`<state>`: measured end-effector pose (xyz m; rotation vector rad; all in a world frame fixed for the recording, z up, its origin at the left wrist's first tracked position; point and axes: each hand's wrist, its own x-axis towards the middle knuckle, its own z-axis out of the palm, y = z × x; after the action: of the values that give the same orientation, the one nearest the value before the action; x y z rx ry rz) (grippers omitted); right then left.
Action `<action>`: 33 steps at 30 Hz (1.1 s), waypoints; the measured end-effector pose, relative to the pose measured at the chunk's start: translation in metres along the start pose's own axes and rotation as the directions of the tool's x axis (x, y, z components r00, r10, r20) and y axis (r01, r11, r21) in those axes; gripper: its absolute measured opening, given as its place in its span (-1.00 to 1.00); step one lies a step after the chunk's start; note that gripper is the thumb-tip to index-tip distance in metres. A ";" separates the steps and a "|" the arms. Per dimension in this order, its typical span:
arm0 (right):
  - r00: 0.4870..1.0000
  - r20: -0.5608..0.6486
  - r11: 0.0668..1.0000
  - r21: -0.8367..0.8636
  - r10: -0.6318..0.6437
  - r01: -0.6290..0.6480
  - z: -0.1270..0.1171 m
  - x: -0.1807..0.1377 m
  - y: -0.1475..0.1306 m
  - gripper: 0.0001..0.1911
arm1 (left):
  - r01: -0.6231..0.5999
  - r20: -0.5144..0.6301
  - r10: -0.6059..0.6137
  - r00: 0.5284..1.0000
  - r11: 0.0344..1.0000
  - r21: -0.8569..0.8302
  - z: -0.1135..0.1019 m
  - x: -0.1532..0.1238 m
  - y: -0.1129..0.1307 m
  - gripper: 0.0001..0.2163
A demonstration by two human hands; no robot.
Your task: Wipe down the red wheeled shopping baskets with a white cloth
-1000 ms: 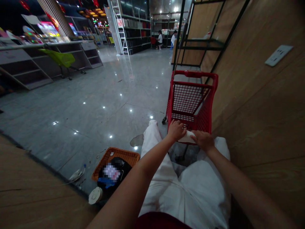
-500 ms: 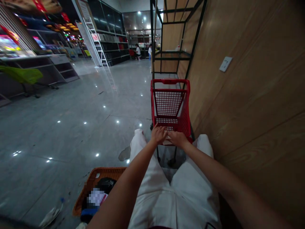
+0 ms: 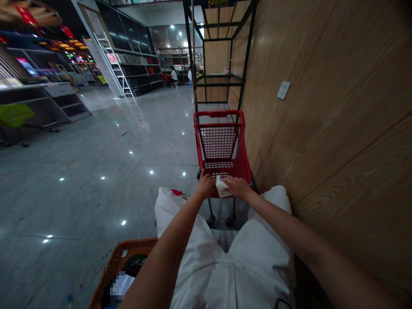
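Observation:
A small red shopping cart [image 3: 243, 148] with a mesh basket stands in front of my knees. My left hand [image 3: 205, 187] lies at the near left corner of the cart, its fingers curled over the rim. Beside it, my right hand [image 3: 238, 188] presses a crumpled white tissue or cloth [image 3: 222, 185] against the near rim; its exact kind is hard to tell. Part of the white piece hangs below the right fingers. Both forearms reach over my white trousers.
At the lower left, a brown wicker basket [image 3: 133, 245] holds dark and white items. A wood-panelled wall [image 3: 322, 141] with a power socket [image 3: 283, 90] runs along the right. Behind the cart rises a black metal rack [image 3: 219, 84]. Two people sit or stand far back.
The view has shifted right, so the cart appears further left. My hands have moved apart, and more of the white piece shows under the right one.

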<state>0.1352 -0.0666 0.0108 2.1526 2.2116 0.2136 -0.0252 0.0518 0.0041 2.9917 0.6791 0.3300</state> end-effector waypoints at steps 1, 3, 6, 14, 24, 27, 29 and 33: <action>1.000 -0.016 1.000 -0.001 0.010 -0.010 0.000 0.004 -0.008 -0.43 | 0.012 -0.011 -0.012 1.000 1.000 -0.001 0.002 0.001 0.001 -0.76; 0.999 -0.049 1.000 -0.005 0.012 -0.012 0.001 0.009 -0.018 -0.41 | 0.038 -0.041 -0.039 0.998 0.999 -0.019 0.003 0.001 0.001 -0.68; 0.998 -0.047 0.999 -0.006 -0.047 0.047 0.004 0.005 -0.011 -0.50 | 0.016 -0.060 -0.019 0.998 0.998 -0.061 0.002 0.001 -0.004 -0.59; 0.992 -0.121 0.999 -0.014 -0.046 0.045 0.016 -0.029 0.045 -0.62 | -0.048 -0.067 0.042 0.997 0.995 -0.090 0.003 0.001 -0.007 -0.48; 0.992 -0.121 1.000 0.008 0.022 -0.022 0.010 0.001 -0.014 -0.54 | 0.007 -0.082 -0.015 0.997 0.996 -0.092 0.004 0.006 0.008 -0.50; 0.994 -0.107 1.000 0.001 -0.025 0.025 0.012 -0.012 0.010 -0.58 | -0.026 -0.055 0.020 0.998 0.994 -0.107 0.003 0.004 0.002 -0.50; 0.993 -0.119 1.000 -0.004 -0.026 0.025 0.013 -0.024 0.030 -0.59 | -0.033 -0.051 0.028 0.998 0.994 -0.108 0.004 0.003 0.000 -0.47; 0.991 -0.128 1.000 -0.001 0.030 -0.030 0.011 -0.034 0.041 -0.58 | -0.040 -0.056 0.034 0.998 0.994 -0.106 0.009 0.006 0.007 -0.65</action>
<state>0.1783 -0.0990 0.0030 2.2318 2.2433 0.3664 -0.0154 0.0481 -0.0032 2.9063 0.5905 0.4360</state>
